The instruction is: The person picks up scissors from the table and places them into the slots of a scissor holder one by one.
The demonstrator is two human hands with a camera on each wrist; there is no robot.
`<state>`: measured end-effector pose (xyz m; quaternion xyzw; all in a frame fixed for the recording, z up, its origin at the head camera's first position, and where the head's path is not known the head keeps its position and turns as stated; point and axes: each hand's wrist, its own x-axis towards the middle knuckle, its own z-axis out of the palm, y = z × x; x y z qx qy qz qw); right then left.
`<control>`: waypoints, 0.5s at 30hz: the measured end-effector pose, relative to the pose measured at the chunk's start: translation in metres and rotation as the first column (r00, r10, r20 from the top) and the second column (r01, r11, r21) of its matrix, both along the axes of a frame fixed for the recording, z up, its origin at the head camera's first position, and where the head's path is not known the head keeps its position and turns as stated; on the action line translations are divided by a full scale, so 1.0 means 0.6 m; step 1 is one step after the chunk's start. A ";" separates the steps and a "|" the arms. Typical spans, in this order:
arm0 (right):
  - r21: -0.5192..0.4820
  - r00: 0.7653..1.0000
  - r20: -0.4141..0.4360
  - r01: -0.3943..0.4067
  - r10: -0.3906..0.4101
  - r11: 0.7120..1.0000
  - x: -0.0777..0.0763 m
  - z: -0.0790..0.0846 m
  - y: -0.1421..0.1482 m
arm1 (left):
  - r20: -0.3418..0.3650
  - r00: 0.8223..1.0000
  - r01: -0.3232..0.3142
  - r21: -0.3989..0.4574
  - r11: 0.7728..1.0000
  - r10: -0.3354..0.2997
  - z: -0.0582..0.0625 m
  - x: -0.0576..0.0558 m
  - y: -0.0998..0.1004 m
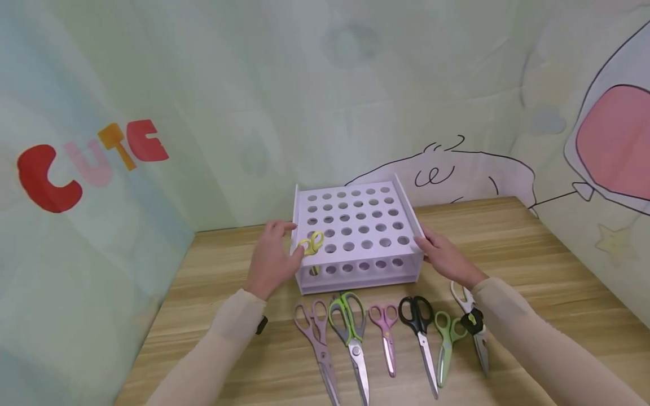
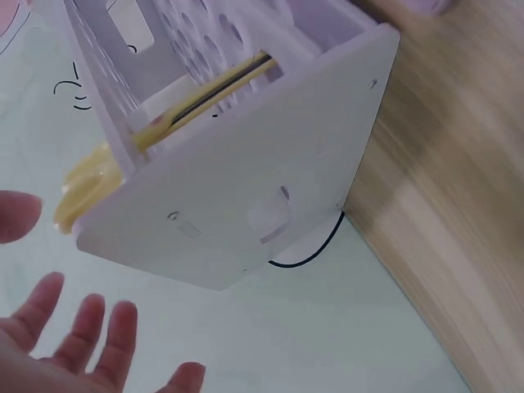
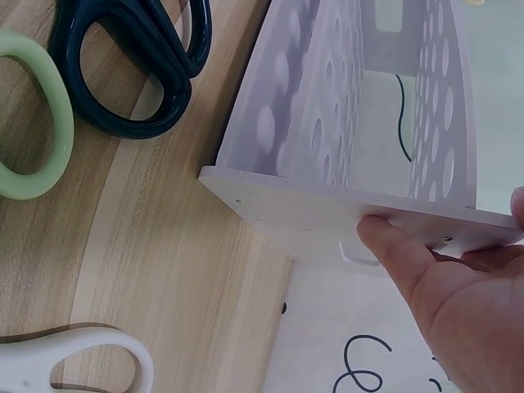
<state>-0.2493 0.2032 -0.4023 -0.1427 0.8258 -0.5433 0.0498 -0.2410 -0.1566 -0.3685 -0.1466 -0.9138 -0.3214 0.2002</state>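
A white two-tier rack with rows of round holes [image 1: 373,260] stands toward the back of the table. Small yellow scissors [image 1: 316,242] sit in a front-left hole, handles up, blades reaching to the lower tier. My left hand [image 1: 274,256] is by the rack's left side, close to those handles; in the left wrist view its fingers [image 2: 115,336] are spread and apart from the rack. With my right hand [image 1: 452,256] I hold the right side panel near its front top corner. The right wrist view shows the thumb on the panel [image 3: 327,217]; some fingertips are hidden.
In front of the rack several scissors lie in a row: mauve [image 1: 321,352], green-grey [image 1: 355,347], pink [image 1: 387,338], black-handled [image 1: 417,316], green [image 1: 447,338], and a white-and-black pair [image 1: 474,321] beside my right forearm. A printed curtain [image 1: 244,135] hangs behind the table [image 1: 203,282].
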 end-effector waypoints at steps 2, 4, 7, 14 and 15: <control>0.001 1.000 -0.004 0.003 -0.003 1.000 0.000 0.000 0.000 | 0.029 0.999 -0.030 0.019 0.999 0.029 -0.006 0.009 -0.003; -0.002 1.000 -0.007 0.003 -0.003 1.000 0.000 0.000 -0.001 | 0.065 0.996 -0.064 0.049 0.997 0.060 -0.014 0.019 -0.007; -0.001 1.000 -0.011 0.001 -0.001 1.000 0.000 0.000 -0.001 | 0.110 0.988 -0.121 0.115 0.986 0.108 -0.028 0.035 -0.011; -0.015 1.000 -0.001 -0.004 0.004 1.000 0.001 0.002 -0.001 | 0.206 0.958 -0.237 0.163 0.958 0.201 -0.068 0.070 -0.014; -0.019 1.000 0.001 -0.007 0.007 1.000 0.001 0.002 -0.001 | 0.237 0.949 -0.249 0.153 0.956 0.209 -0.074 0.075 -0.014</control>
